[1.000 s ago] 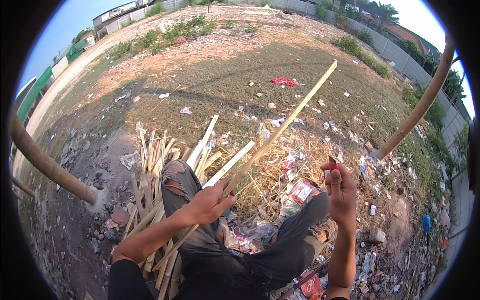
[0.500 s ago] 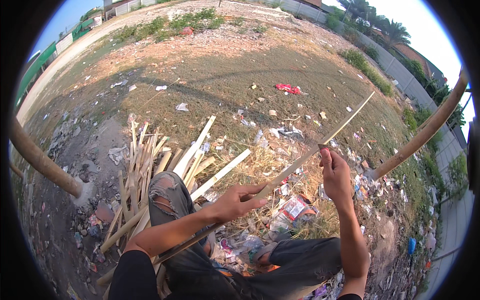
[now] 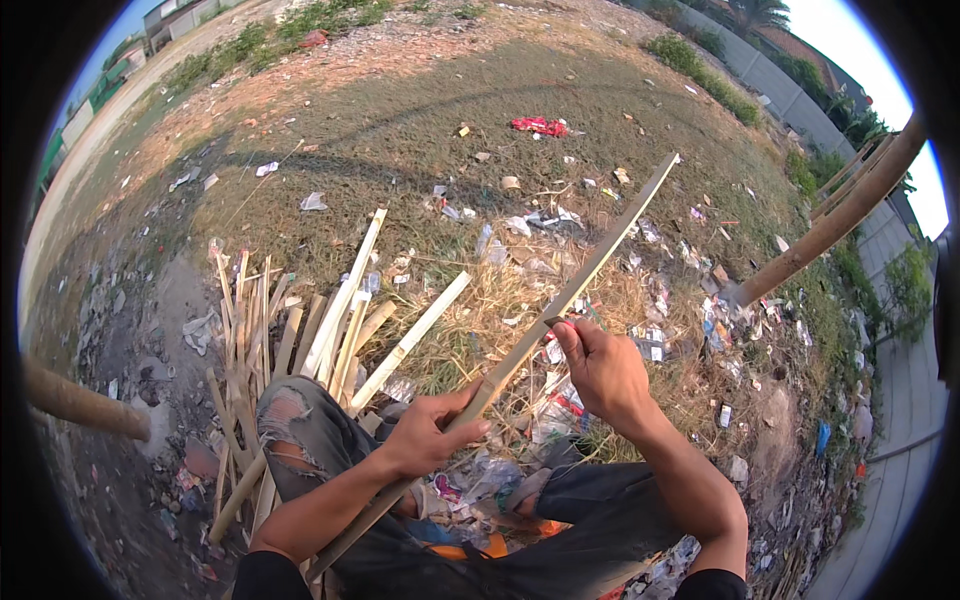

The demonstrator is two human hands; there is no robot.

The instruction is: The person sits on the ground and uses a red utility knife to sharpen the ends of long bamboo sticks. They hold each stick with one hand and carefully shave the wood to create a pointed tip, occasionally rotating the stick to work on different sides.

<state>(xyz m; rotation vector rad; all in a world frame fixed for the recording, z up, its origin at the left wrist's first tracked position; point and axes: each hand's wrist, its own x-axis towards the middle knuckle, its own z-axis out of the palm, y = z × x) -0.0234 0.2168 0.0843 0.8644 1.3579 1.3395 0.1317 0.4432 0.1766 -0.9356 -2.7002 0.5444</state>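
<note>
A long bamboo strip (image 3: pixel 612 238) runs slantwise from under my left forearm up to the far right. My left hand (image 3: pixel 432 432) is closed round its lower part, thumb on one side and fingers on the other. My right hand (image 3: pixel 605 372) is closed on a small knife (image 3: pixel 553 321); just a short dark blade and a bit of red show past the thumb. The blade lies against the strip, ahead of my left hand. The rest of the knife is hidden in my fist. The strip's near end passes beneath my left arm, over my leg.
Cut bamboo pieces (image 3: pixel 245 330) lie heaped beside my bent left knee (image 3: pixel 290 425). Bamboo poles stand at the left (image 3: pixel 85 398) and right (image 3: pixel 830 220). Litter and dry grass (image 3: pixel 470 330) cover the ground ahead. A red wrapper (image 3: pixel 540 126) lies farther off.
My right hand has drawn the knife back along the strip, toward my left hand. The strip now points more steeply away, and the whole view has shifted.
</note>
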